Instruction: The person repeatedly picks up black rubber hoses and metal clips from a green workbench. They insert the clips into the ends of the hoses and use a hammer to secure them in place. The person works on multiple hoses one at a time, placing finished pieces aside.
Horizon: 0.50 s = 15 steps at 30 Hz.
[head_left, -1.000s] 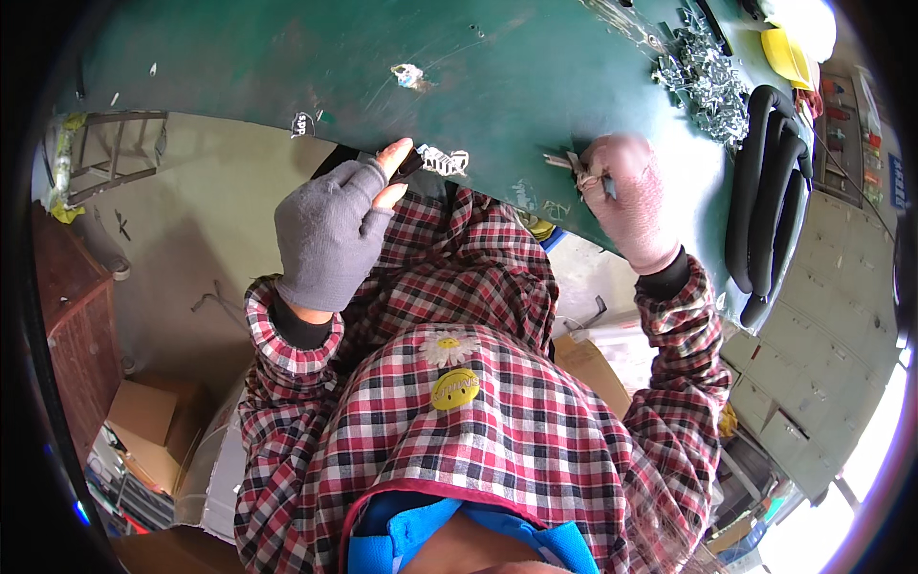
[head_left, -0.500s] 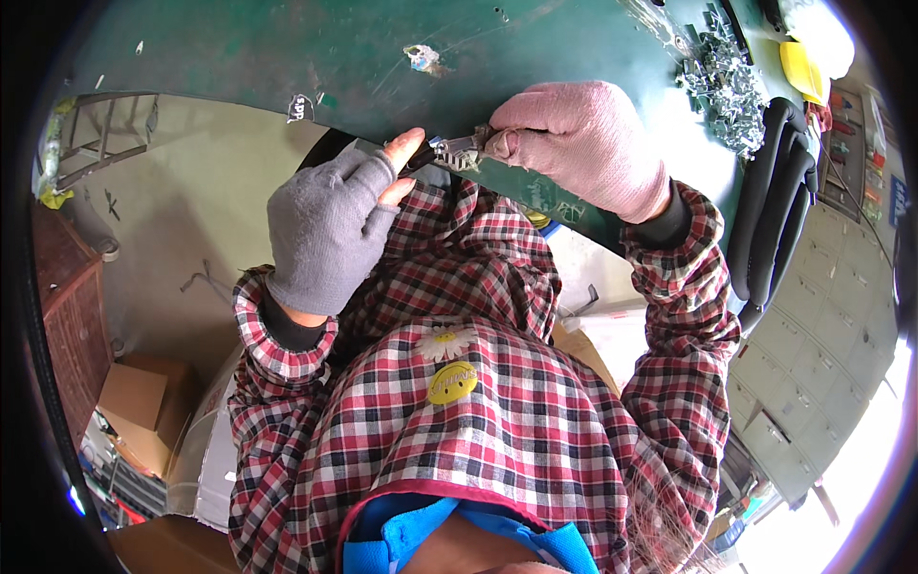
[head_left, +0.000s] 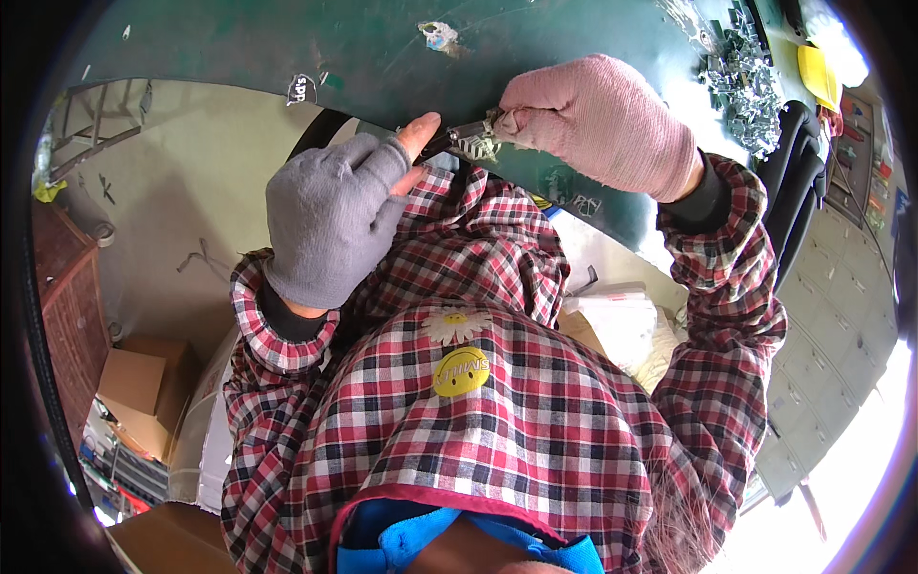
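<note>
My left hand [head_left: 333, 218], in a grey glove with bare thumb and fingertips, is closed on the dark end of a small part [head_left: 475, 143]. The part has a shiny, ribbed metal-looking middle; its exact kind cannot be made out. From the other side my right hand [head_left: 604, 126], in a pink knitted glove, pinches its far end, where the fingertips hide it. Both hands hold the part just above the near edge of a green table [head_left: 239, 53]. On the table to the right lies a pile of small metal pieces [head_left: 748, 96].
A torn scrap [head_left: 438, 36] and a dark sticker [head_left: 302, 90] are on the tabletop. Beyond the metal pile are a yellow object [head_left: 818, 77] and a black padded chair part [head_left: 801, 163]. Cardboard boxes [head_left: 143, 383] and a wooden cabinet [head_left: 69, 297] stand at the left.
My right hand has shifted slightly right and up, and the left thumb has moved a little right and up. Both hands keep hold of the part. The view has moved slightly.
</note>
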### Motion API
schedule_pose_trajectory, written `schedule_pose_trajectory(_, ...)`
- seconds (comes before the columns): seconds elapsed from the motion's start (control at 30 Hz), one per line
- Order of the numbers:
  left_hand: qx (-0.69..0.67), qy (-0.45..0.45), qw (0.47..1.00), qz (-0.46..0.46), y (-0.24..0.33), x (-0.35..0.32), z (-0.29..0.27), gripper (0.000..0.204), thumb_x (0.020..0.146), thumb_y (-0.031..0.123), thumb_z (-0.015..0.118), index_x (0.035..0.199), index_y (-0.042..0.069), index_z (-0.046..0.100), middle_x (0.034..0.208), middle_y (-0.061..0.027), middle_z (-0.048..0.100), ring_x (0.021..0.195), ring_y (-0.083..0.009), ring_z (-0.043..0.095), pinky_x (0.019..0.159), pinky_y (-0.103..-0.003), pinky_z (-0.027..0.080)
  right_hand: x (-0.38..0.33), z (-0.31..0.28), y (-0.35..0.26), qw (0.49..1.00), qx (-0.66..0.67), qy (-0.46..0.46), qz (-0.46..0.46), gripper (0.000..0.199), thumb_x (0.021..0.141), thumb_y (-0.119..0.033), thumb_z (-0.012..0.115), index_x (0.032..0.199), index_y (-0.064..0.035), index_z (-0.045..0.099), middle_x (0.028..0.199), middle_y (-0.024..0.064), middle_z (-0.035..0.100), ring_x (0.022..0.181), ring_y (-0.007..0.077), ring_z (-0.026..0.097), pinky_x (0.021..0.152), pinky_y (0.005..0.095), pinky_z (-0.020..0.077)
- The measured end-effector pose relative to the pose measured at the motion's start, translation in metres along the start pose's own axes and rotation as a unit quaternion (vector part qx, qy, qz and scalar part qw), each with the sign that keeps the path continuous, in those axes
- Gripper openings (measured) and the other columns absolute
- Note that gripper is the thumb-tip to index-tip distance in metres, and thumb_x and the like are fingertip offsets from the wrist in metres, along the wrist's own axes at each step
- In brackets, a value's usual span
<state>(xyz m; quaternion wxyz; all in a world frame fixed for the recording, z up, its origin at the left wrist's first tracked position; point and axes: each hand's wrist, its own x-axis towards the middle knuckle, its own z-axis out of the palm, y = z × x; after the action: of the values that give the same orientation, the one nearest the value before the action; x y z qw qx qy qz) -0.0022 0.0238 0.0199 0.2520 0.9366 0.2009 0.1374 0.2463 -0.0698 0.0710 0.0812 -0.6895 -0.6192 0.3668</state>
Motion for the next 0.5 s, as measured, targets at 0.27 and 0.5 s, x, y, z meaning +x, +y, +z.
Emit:
schedule_pose_trajectory(0.27,-0.027,0.019,0.999,0.005,0.0017,0.0021,0.0012,0.054,0.080,0.006,0.075,0.132,0.020,0.068,0.071,-0.0074,0.054,0.058,-0.0245,0.052,0.056,-0.037,0.043,0.0016,0.0024,-0.0017,1.000,-0.005,0.000,0.014,0.023,0.093,-0.031,0.065,0.101,-0.0124,0.076,0.084,0.0098,0.071,0.080,0.0272,0.070,0.075,0.0354,0.0560)
schedule_pose_trajectory(0.5,-0.021,0.019,1.000,0.000,0.0022,0.0024,0.0029,0.050,0.081,0.012,0.076,0.130,0.022,0.069,0.074,-0.0045,0.059,0.063,-0.0247,0.059,0.057,-0.038,0.047,0.0076,0.0014,-0.0089,0.996,-0.074,-0.020,0.037,0.025,0.094,-0.033,0.061,0.102,-0.0151,0.077,0.087,0.0096,0.073,0.083,0.0282,0.070,0.078,0.0372,0.0571)
